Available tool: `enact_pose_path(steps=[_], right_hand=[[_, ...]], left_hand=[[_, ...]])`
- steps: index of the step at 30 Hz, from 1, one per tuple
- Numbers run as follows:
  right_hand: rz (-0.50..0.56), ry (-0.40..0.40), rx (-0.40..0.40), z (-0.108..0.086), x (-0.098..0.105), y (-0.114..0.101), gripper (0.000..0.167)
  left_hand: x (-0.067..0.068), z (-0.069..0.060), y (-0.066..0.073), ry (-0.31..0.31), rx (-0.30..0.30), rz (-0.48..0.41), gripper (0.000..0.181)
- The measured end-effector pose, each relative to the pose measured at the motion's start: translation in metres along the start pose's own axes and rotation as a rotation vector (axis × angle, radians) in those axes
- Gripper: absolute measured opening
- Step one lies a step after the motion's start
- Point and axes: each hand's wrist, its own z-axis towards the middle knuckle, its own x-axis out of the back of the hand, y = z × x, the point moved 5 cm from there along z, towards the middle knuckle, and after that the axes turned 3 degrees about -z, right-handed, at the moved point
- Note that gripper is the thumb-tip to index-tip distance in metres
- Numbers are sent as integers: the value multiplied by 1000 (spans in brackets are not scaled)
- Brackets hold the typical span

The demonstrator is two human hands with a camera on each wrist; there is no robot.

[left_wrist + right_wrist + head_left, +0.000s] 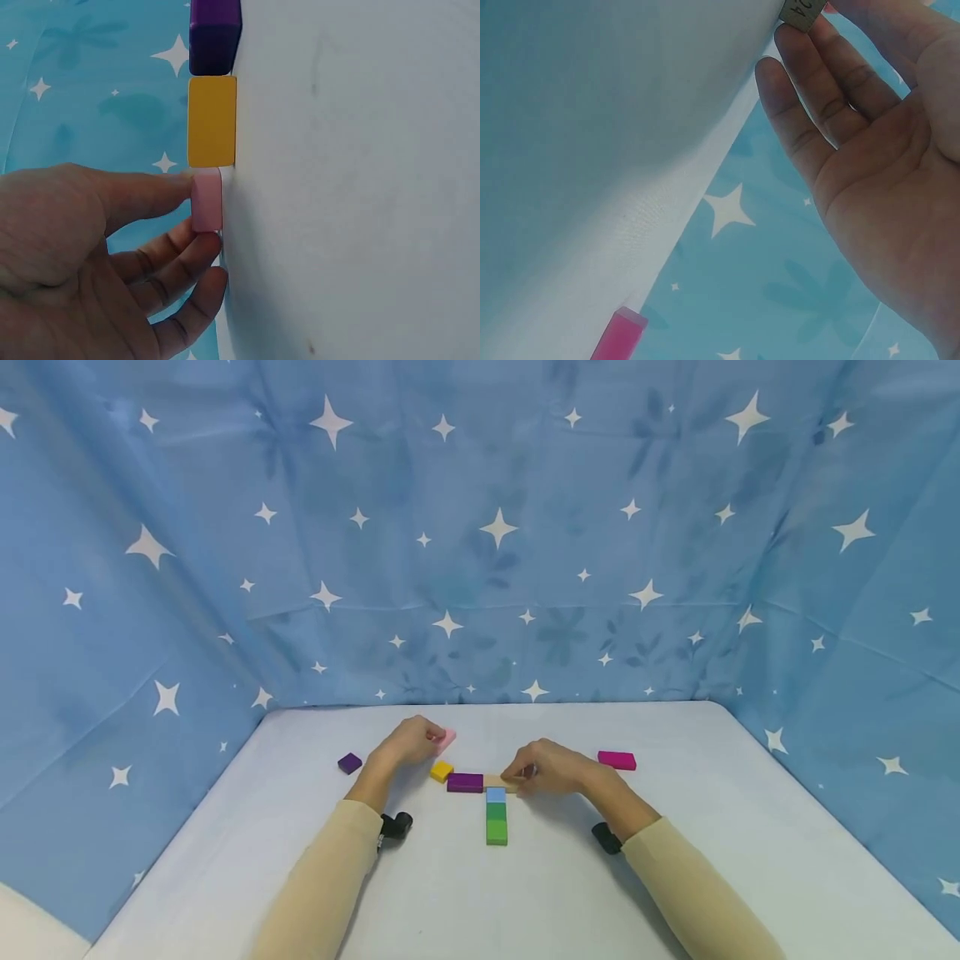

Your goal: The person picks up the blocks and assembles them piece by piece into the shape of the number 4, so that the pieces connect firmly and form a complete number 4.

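Between thumb and fingers, my left hand (411, 741) pinches a small pink block (206, 199), which stands beside a yellow block (441, 771). Right of the yellow one lies a purple block (465, 782). A plain wooden block (492, 780) continues from the purple block's right end, and my right hand (557, 767) grips its right part. In the right wrist view, dark marks like "24" show on the wooden block's end (801, 13). A column of blue (496, 794), green (497, 811) and light green (497, 832) runs from the wooden block toward me.
A dark purple block (349, 763) lies to the left of my left hand. Over on the right, behind my right forearm, is a magenta block (617, 760). The white table (480, 902) ends at a blue star-patterned curtain (480, 568).
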Motion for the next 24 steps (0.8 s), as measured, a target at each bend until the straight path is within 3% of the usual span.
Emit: enact_pose_path(steps=[5, 13, 24], right_hand=[[18, 0, 21, -1, 1, 1, 34], [22, 0, 8, -1, 2, 2, 35], [16, -2, 16, -3, 2, -2, 34]], left_hand=[[1, -3, 0, 11, 16, -17, 34], [0, -5, 4, 19, -22, -14, 33], [-8, -5, 5, 4, -6, -47, 31]])
